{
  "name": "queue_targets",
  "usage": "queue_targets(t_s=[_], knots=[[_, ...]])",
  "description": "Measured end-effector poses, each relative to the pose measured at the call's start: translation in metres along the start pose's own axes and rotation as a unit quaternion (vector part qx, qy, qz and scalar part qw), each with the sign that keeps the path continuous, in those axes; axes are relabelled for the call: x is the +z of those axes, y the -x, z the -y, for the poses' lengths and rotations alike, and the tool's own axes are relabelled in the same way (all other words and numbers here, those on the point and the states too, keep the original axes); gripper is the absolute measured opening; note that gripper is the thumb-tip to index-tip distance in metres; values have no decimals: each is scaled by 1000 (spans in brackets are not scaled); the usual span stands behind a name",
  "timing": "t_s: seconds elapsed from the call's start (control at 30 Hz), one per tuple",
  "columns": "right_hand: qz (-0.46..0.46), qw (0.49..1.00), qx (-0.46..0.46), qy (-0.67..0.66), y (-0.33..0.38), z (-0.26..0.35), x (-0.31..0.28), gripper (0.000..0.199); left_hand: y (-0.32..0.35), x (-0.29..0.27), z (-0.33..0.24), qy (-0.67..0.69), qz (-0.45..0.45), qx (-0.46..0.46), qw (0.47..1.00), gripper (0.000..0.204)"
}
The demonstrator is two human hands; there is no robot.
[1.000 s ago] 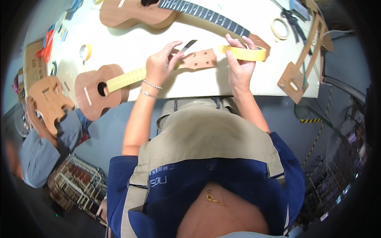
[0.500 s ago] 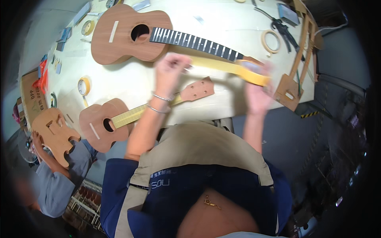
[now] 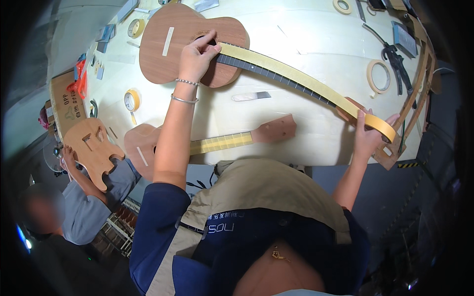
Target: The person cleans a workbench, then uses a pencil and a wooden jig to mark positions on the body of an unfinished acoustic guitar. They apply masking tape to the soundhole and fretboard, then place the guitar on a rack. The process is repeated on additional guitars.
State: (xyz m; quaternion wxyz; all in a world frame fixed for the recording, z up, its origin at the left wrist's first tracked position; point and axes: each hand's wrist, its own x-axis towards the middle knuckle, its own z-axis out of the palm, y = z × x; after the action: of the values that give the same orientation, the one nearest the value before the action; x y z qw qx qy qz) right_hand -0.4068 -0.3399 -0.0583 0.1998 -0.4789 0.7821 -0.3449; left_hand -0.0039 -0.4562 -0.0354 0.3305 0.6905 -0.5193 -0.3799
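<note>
Yellow tape (image 3: pixel 291 71) stretches over the dark fretboard (image 3: pixel 276 78) of a large brown ukulele-like instrument (image 3: pixel 192 32), leaving the fretboard's near edge bare. At the soundhole end, my left hand (image 3: pixel 197 56) pinches the tape's free end. Past the headstock (image 3: pixel 354 106), my right hand (image 3: pixel 370 134) grips the yellow tape roll (image 3: pixel 384 127), from which the strip runs. A small knife with a pale handle (image 3: pixel 244 97) lies below the neck. Nearer me is a smaller instrument (image 3: pixel 139 143) with yellow tape (image 3: pixel 222 143) on its fretboard, partly behind my left forearm.
Tape rolls (image 3: pixel 132 100) lie left and right on the white table (image 3: pixel 316 29). At the right are an air gun (image 3: pixel 395 61), a blue block (image 3: pixel 405 38) and a wooden frame (image 3: pixel 419 79). A co-worker at the left holds a guitar body (image 3: pixel 91 143).
My left hand has moved up to the soundhole end, and my right hand out past the headstock. The strip, formerly held off the neck, now runs along it. The knife has come into view.
</note>
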Motion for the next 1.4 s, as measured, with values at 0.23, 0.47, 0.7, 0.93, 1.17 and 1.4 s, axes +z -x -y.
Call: queue_targets(t_s=[0.23, 0.47, 0.7, 0.93, 1.17, 1.4], knots=[[19, 992, 120, -39, -9, -5, -1, 99, -5, -2, 4, 33, -9, -32, 999, 87], [14, 994, 91, -65, -7, -23, 4, 98, -2, 1, -9, -5, -21, -55, 998, 82], [10, 983, 90, -159, 1, -25, 9, 92, 17, 11, 9, -298, -71, 267, 914, 71], [-22, 983, 128, -126, 1, -7, 13, 94, 38, 28, 18, -476, -12, 274, 836, 70], [-43, 993, 74, -75, 9, -7, 40, 62, 111, 168, -49, -353, 163, 226, 893, 89], [-129, 988, -82, 26, 12, -32, 71, 24, 119, 122, -31, -281, 218, 322, 877, 13]])
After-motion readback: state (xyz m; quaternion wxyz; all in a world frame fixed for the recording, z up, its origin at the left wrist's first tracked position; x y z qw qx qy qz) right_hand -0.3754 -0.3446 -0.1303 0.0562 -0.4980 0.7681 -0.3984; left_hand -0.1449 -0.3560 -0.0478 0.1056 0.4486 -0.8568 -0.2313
